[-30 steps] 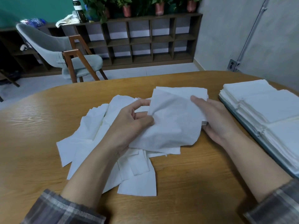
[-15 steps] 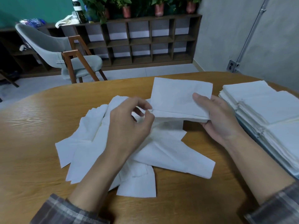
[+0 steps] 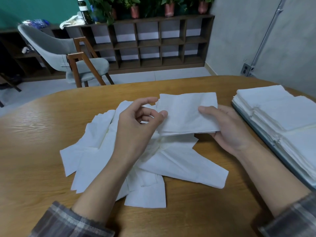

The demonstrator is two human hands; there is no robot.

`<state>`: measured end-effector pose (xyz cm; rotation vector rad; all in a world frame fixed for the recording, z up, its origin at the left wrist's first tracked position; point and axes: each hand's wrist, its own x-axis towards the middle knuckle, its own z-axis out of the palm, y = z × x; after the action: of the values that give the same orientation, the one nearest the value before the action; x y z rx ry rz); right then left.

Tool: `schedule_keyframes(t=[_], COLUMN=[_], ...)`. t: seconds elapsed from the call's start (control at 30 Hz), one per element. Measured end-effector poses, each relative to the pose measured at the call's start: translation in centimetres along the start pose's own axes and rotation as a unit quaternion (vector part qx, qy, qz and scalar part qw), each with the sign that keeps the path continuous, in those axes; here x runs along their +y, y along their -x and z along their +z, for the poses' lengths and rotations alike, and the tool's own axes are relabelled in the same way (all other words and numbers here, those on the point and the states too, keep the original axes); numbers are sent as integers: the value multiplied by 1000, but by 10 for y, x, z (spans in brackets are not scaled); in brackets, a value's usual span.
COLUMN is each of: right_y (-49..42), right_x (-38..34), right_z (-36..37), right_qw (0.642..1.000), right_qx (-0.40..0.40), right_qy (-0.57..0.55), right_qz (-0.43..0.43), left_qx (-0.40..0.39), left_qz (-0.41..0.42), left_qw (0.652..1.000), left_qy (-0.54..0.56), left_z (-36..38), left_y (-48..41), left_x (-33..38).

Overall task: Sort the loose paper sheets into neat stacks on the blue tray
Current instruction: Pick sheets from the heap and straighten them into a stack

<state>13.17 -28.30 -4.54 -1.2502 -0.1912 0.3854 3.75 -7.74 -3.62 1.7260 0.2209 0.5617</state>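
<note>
My right hand [image 3: 227,130] grips one folded sheet [image 3: 186,113], thumb on top near its right edge and fingers underneath, holding it clear of the table [image 3: 42,134]. My left hand [image 3: 140,127] is curled at the sheet's left edge. The thumb tip meets the paper and the forefinger is raised apart from it, so I cannot tell whether this hand pinches the sheet or only steadies it.

Directly beneath both hands, and spreading toward my left forearm, lie the loose sheets [image 3: 153,159], overlapping at odd angles. Just beyond my right hand sits the blue tray [image 3: 273,149], already bearing neat white stacks [image 3: 282,108] that nearly cover it.

Hazards, as I judge them:
- The paper looks thin and limp. Carried by one end alone it may sag and fall open, spoiling the fold.
- A second sheet may cling underneath and travel along unnoticed.
- My forearm, crossing the heap, could drag sheets toward the table edge.
- A careless landing would push the tall stack's top layers askew.
</note>
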Motion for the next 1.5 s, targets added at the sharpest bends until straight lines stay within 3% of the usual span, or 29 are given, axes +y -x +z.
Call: schedule_keyframes(t=[0.33, 0.57, 0.77, 0.93, 1.1, 1.23, 1.5], right_y=[-1, -1, 2, 1, 0, 2, -6], right_x=[2, 1, 4, 4, 0, 1, 11], right_z=[-2, -2, 1, 3, -1, -2, -12], right_qw=[1000, 999, 997, 996, 988, 984, 976], right_qx=[-10, -20, -57, -38, -116, -158, -55], right_qy=[22, 26, 6, 60, 23, 36, 177], right_qz=[-20, -38, -44, -61, -102, -77, -117], left_qx=[-14, 13, -117, -76, -28, -18, -78], left_qz=[-16, -1, -161, -121, -23, -6, -19], left_qw=[1000, 999, 978, 987, 999, 998, 996], left_qy=[15, -33, 68, 79, -31, -53, -37], left_z=[2, 4, 1, 0, 3, 2, 4], left_y=[1, 0, 1, 2, 4, 4, 1], left_x=[1, -2, 4, 6, 5, 1, -5])
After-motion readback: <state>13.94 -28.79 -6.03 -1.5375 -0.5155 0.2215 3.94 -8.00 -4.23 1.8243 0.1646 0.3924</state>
